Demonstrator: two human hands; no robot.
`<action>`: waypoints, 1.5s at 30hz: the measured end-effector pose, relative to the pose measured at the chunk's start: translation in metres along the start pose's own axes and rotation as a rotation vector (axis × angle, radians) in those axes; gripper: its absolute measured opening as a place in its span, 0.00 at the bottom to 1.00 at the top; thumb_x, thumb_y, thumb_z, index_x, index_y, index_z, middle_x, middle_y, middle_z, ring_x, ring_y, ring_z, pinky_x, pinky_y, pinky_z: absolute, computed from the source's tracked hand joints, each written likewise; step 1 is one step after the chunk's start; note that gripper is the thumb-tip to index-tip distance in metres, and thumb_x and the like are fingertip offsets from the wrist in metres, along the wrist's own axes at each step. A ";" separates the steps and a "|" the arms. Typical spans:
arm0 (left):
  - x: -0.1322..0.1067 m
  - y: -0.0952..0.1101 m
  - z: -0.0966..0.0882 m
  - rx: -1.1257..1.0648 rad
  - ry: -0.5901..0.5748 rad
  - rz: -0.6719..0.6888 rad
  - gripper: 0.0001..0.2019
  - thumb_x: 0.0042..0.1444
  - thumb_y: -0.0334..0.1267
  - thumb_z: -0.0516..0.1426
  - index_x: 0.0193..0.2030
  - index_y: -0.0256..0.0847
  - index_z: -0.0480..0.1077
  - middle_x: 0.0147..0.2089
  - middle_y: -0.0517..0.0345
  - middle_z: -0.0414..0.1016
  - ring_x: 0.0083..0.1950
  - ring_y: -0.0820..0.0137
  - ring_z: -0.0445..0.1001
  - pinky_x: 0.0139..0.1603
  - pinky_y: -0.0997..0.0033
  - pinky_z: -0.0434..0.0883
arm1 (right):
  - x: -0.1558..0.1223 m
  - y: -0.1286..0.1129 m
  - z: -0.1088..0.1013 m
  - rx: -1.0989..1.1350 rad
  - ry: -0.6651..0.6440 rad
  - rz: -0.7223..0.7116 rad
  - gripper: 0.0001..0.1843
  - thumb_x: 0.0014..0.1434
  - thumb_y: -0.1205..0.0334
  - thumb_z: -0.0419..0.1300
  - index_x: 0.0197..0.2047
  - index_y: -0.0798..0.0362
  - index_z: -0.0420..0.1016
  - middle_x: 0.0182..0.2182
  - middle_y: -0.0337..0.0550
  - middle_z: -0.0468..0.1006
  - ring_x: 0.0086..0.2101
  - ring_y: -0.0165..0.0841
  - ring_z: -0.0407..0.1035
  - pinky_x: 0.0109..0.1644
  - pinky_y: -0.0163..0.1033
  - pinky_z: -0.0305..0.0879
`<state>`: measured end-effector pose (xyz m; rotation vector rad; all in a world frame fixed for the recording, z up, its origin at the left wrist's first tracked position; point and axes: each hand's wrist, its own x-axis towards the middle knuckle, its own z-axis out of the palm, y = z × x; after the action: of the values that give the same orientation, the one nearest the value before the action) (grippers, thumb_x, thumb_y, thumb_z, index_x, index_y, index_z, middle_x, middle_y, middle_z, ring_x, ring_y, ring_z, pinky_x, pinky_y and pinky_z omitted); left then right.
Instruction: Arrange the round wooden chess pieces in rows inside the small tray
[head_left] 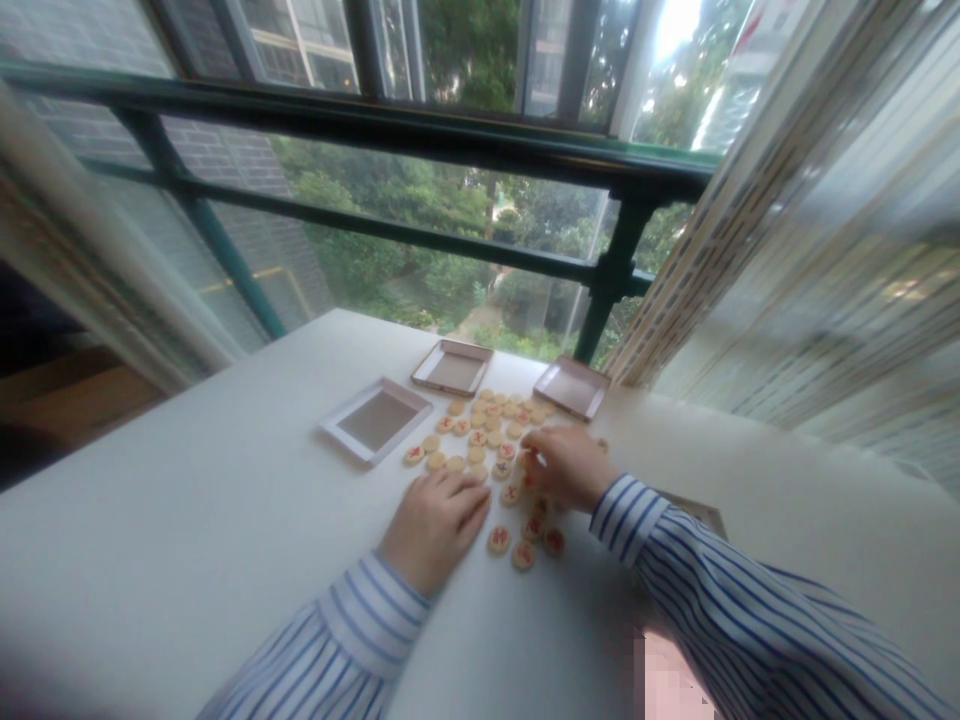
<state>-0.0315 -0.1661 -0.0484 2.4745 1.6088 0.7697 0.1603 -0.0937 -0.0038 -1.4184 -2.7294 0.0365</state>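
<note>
Many round wooden xiangqi pieces (478, 438) lie loosely spread on the white table, some with red or dark characters facing up, others showing plain backs. My left hand (435, 525) rests palm down at the near left edge of the spread, its fingers stretched out over the tabletop and close to several pieces. Over the right side of the pieces is my right hand (568, 467), with bent fingers and thumb drawn close together and pointing down among them. Whatever lies between those fingertips is hidden. Nearer to me, a small group of red-marked pieces (523, 555) lies between my two wrists.
A shallow white-rimmed box (324, 428) lies left of the pieces. Behind them are two more shallow boxes, one at the back (452, 388) and one at the back right (559, 401). Another flat box (701, 512) is partly covered by my right sleeve. A green railing (420, 140) runs beyond the table (187, 520).
</note>
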 end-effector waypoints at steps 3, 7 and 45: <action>0.001 -0.005 -0.001 -0.204 0.088 -0.079 0.11 0.54 0.40 0.54 0.41 0.42 0.73 0.41 0.54 0.75 0.43 0.66 0.70 0.47 0.62 0.66 | -0.001 -0.001 -0.001 0.014 -0.006 0.005 0.14 0.59 0.61 0.47 0.40 0.52 0.72 0.35 0.46 0.76 0.37 0.34 0.68 0.41 0.36 0.56; 0.002 -0.011 -0.006 -0.476 0.152 -0.315 0.14 0.52 0.44 0.56 0.42 0.40 0.73 0.39 0.55 0.77 0.38 0.69 0.73 0.41 0.68 0.70 | -0.003 -0.002 -0.002 0.052 -0.002 0.000 0.13 0.59 0.62 0.48 0.41 0.52 0.72 0.35 0.46 0.76 0.37 0.33 0.68 0.40 0.36 0.56; 0.000 -0.031 -0.016 -0.507 0.312 -0.525 0.18 0.54 0.48 0.52 0.42 0.38 0.73 0.39 0.54 0.77 0.36 0.68 0.73 0.35 0.71 0.70 | 0.000 -0.039 0.013 0.211 0.148 -0.264 0.10 0.56 0.58 0.53 0.38 0.52 0.71 0.33 0.43 0.74 0.37 0.32 0.65 0.45 0.38 0.54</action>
<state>-0.0643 -0.1551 -0.0454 1.5522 1.7573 1.3065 0.1275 -0.1161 -0.0144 -0.9607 -2.6724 0.1917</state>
